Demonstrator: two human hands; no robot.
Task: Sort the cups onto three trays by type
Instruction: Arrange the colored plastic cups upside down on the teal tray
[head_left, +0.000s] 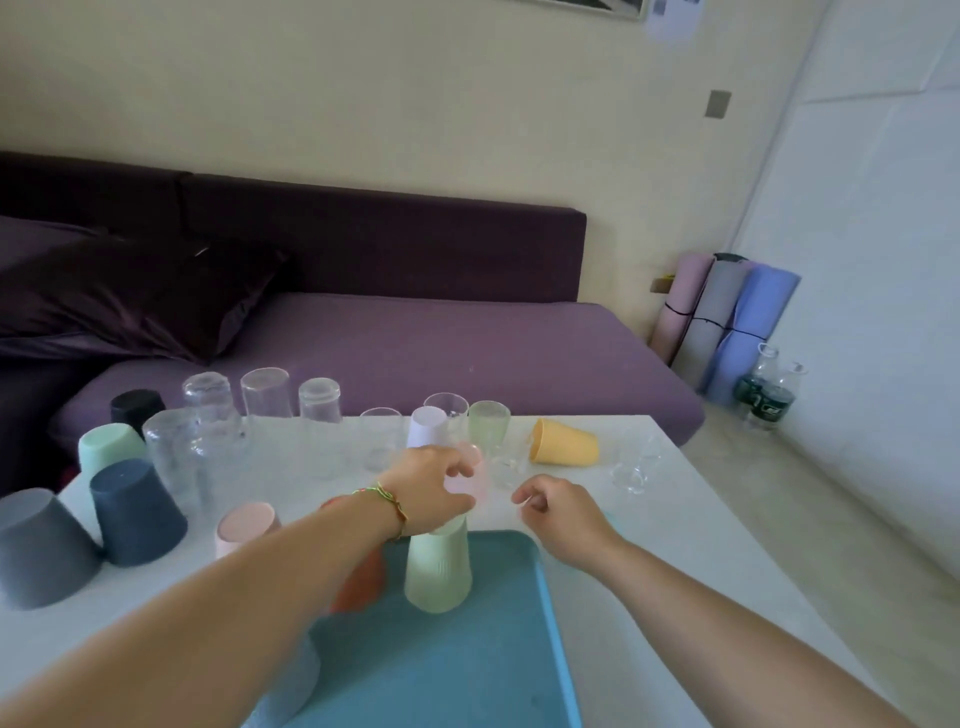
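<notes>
Closest in, at 6 o'clock, a blue tray (467, 675) lies on the white surface (649, 545). A green cup (439, 571) stands upside down on it. An orange cup (363, 582) sits just beside that at 9 o'clock, partly hidden by the arm.

A little farther out, at 12 o'clock from the green cup, the left hand (428, 491) has its fingers (453, 462) curled round a pink cup (475, 470). The pink cup is just past the tray's far edge. I cannot tell if it is lifted or resting on the surface. At 3 o'clock from it, the right hand (563, 519) hangs with loosely bent fingers and holds nothing.

The pink cup looks like thin plastic, so it should be light and stiff, and not break easily. Holding it round the sides is a good grip.

Farther out, at 1 o'clock, a yellow cup (566, 441) lies on its side. At 10 o'clock, dark cups (135, 514) and clear glasses (265, 392) stand upside down. The glasses look heavier, slippery and easy to break, so they want a firm hold round the middle. Behind it all is a purple sofa (415, 343).
</notes>
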